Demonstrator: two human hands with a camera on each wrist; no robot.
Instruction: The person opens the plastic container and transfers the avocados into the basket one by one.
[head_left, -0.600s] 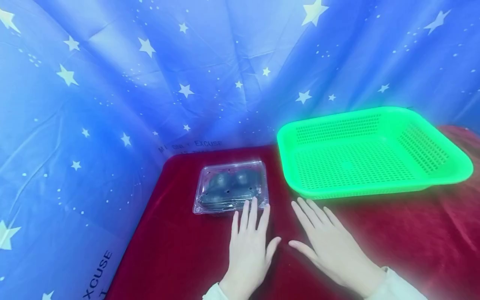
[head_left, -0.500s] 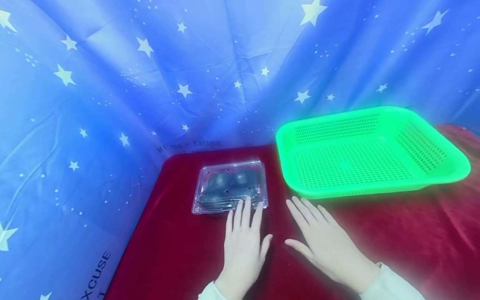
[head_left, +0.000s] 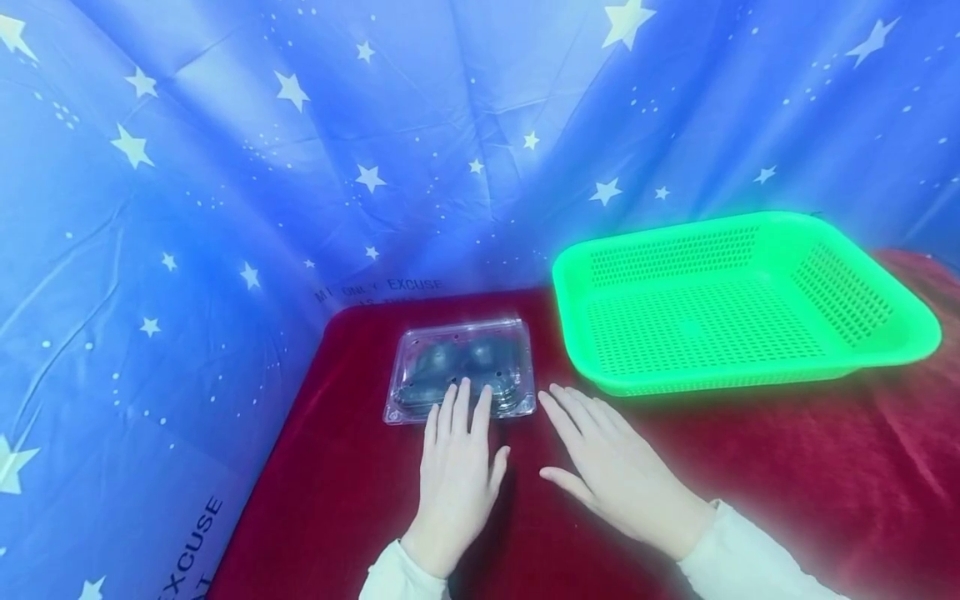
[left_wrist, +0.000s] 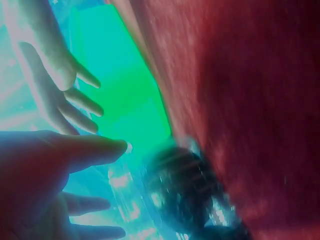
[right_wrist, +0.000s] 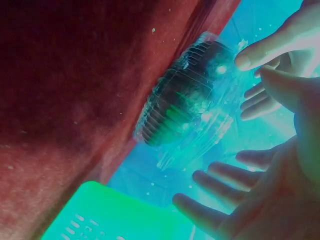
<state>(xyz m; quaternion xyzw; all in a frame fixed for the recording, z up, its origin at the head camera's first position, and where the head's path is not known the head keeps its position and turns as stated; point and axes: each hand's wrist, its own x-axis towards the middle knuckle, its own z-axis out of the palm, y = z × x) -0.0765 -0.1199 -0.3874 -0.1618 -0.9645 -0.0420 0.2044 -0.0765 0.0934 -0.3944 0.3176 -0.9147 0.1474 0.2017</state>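
A clear plastic clamshell box [head_left: 465, 357] with dark round items inside lies on the red cloth, its lid down. My left hand [head_left: 454, 477] is over the box's near edge, fingers straight and slightly spread. Whether those fingertips touch the lid I cannot tell. To the right, my right hand [head_left: 618, 471] hovers with straight fingers pointing toward the box's near right corner, holding nothing. From the right wrist view, the box [right_wrist: 185, 92] sits between both hands, and my right hand [right_wrist: 265, 185] is apart from it. The left wrist view is blurred around the box [left_wrist: 180, 185].
A bright green perforated plastic basket [head_left: 607, 385] stands right of the box, with a narrow gap between them. Red cloth [head_left: 337, 500] covers the table. A blue curtain [head_left: 247, 167] with stars hangs close behind and along the left edge.
Both hands have moved left, and the left one also slightly forward over the box's near edge. My right hand has come closer to the box. Box and basket stay in place.
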